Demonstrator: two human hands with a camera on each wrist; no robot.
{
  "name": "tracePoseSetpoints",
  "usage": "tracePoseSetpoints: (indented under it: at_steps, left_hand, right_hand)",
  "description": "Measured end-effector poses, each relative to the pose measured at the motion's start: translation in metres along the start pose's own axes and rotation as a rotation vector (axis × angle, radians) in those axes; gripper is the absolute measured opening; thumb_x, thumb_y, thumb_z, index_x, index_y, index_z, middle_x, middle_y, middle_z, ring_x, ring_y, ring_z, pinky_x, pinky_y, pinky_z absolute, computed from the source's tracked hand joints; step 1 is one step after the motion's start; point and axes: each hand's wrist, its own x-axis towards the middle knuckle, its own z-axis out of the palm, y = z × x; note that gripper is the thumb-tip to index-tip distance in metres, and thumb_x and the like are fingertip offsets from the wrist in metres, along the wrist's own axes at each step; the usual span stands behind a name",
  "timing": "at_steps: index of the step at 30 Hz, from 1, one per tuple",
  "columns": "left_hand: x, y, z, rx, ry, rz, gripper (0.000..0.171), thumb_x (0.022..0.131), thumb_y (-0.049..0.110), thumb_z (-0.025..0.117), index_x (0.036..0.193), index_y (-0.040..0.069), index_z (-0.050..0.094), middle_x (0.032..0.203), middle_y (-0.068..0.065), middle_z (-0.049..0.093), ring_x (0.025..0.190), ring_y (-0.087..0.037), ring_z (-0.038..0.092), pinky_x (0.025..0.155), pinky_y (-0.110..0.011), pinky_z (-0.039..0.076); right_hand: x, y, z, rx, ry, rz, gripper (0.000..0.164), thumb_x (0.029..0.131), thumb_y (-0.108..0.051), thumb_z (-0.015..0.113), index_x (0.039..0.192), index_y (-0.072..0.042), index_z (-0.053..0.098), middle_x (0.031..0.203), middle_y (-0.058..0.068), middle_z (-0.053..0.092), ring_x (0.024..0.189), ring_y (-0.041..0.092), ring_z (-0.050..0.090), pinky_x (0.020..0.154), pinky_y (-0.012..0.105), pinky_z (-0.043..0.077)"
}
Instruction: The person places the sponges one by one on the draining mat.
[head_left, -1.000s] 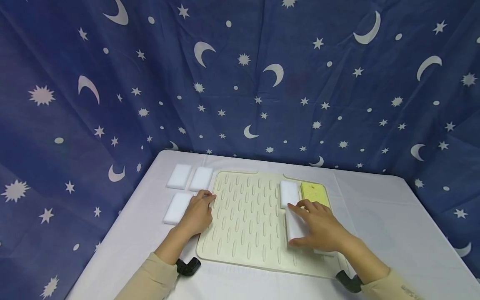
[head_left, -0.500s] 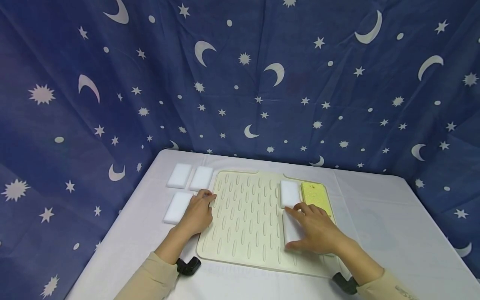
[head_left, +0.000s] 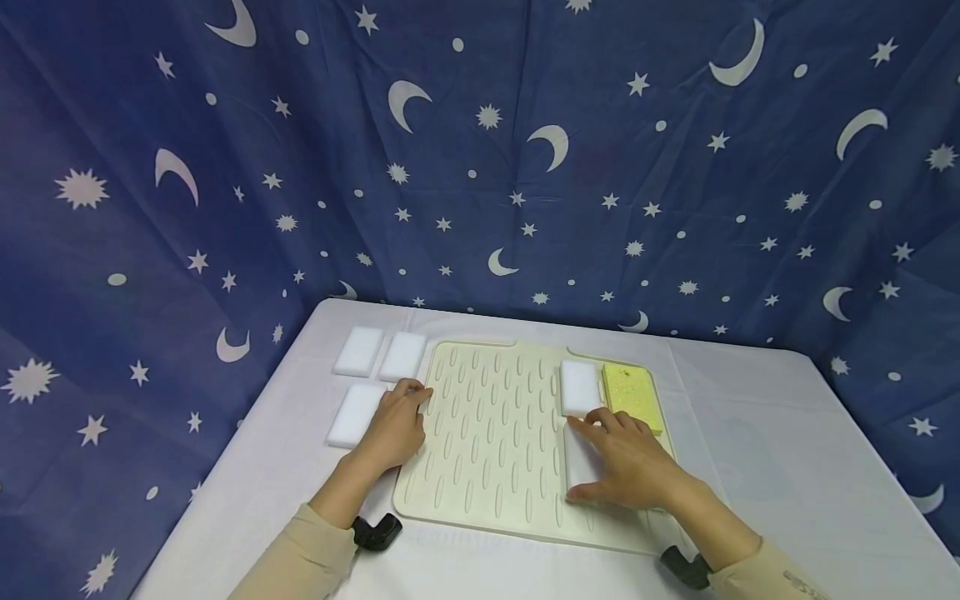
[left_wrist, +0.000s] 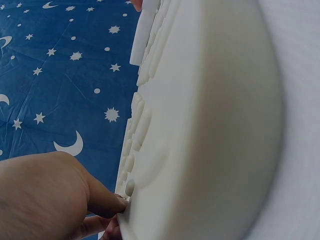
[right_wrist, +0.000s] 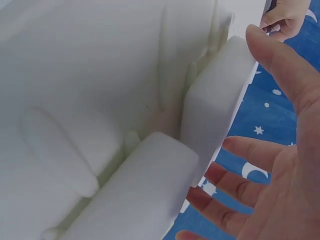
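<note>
A cream drying mat (head_left: 487,450) with raised oval ridges lies on the table. At its left edge my left hand (head_left: 395,427) pinches the rim, thumb tip on the edge in the left wrist view (left_wrist: 45,195). On the mat's right part, my right hand (head_left: 633,458) holds a white sponge (head_left: 581,462) between thumb and forefinger, across its long side. Another white sponge (right_wrist: 135,195) lies beside it, showing in the right wrist view and hidden under the hand from the head. A white sponge (head_left: 579,387) and a yellow sponge (head_left: 632,396) lie on the mat's far right.
Left of the mat lie three more white sponges: two at the back, one (head_left: 358,342) and one (head_left: 403,357), and a nearer one (head_left: 356,415) by my left hand. A white cloth (head_left: 787,442) covers the table. A blue star-and-moon curtain (head_left: 480,167) hangs behind.
My right hand has slid the white sponge slightly left on the mat, nearly in line with the white one behind it. More of the yellow sponge shows. The left hand stays put.
</note>
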Motion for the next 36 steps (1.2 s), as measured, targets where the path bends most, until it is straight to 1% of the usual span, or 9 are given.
tracePoseSetpoints:
  at_steps: [8,15,21,26,31,36]
  left_hand:
    - [0.001,-0.001,0.001,-0.001,-0.005,-0.006,0.044,0.095,-0.006,0.056,0.138,-0.005,0.062,0.140,-0.019,0.057,0.116,-0.038,0.055,0.101,-0.047,0.047]
    - [0.000,-0.001,0.000,-0.007,-0.009,-0.015,0.044,0.095,-0.006,0.056,0.138,-0.004,0.062,0.141,-0.018,0.057,0.114,-0.037,0.055,0.100,-0.047,0.048]
    - [-0.001,0.000,0.000,-0.009,-0.005,-0.014,0.044,0.095,-0.006,0.056,0.138,-0.005,0.062,0.141,-0.018,0.057,0.114,-0.037,0.056,0.100,-0.047,0.048]
    - [0.000,0.001,0.000,-0.008,-0.007,-0.019,0.044,0.095,-0.006,0.056,0.139,-0.004,0.062,0.141,-0.018,0.056,0.116,-0.037,0.055,0.101,-0.047,0.047]
    - [0.000,0.001,-0.001,-0.005,-0.014,-0.025,0.045,0.095,-0.006,0.056,0.139,-0.004,0.062,0.141,-0.018,0.056,0.115,-0.037,0.055,0.101,-0.046,0.047]
    - [0.000,0.002,-0.001,-0.007,-0.022,-0.030,0.045,0.095,-0.005,0.056,0.140,-0.003,0.061,0.142,-0.018,0.056,0.115,-0.037,0.055,0.101,-0.046,0.048]
  right_hand:
    - [-0.001,0.001,0.004,0.009,0.016,-0.007,0.104,0.067,-0.069,0.086,0.153,-0.018,0.053,0.135,0.006,0.055,0.124,0.036,0.054,0.105,0.063,0.043]
    - [-0.002,0.001,0.003,0.007,0.022,-0.006,0.105,0.067,-0.069,0.086,0.153,-0.018,0.052,0.135,0.005,0.055,0.125,0.036,0.054,0.105,0.064,0.043]
    - [-0.003,0.002,0.002,0.015,0.024,-0.001,0.107,0.067,-0.072,0.084,0.154,-0.020,0.050,0.136,0.004,0.054,0.123,0.034,0.054,0.105,0.062,0.043]
    - [-0.004,0.005,-0.001,0.059,0.048,0.008,0.107,0.066,-0.072,0.085,0.155,-0.021,0.050,0.138,0.005,0.055,0.123,0.033,0.055,0.107,0.061,0.042]
    - [-0.004,0.010,-0.006,0.090,0.066,0.030,0.103,0.070,-0.069,0.084,0.155,-0.021,0.051,0.141,0.007,0.055,0.126,0.033,0.055,0.109,0.060,0.042]
    - [-0.004,0.016,-0.011,0.125,0.097,0.037,0.100,0.073,-0.065,0.084,0.155,-0.019,0.050,0.143,0.008,0.055,0.126,0.032,0.054,0.107,0.060,0.043]
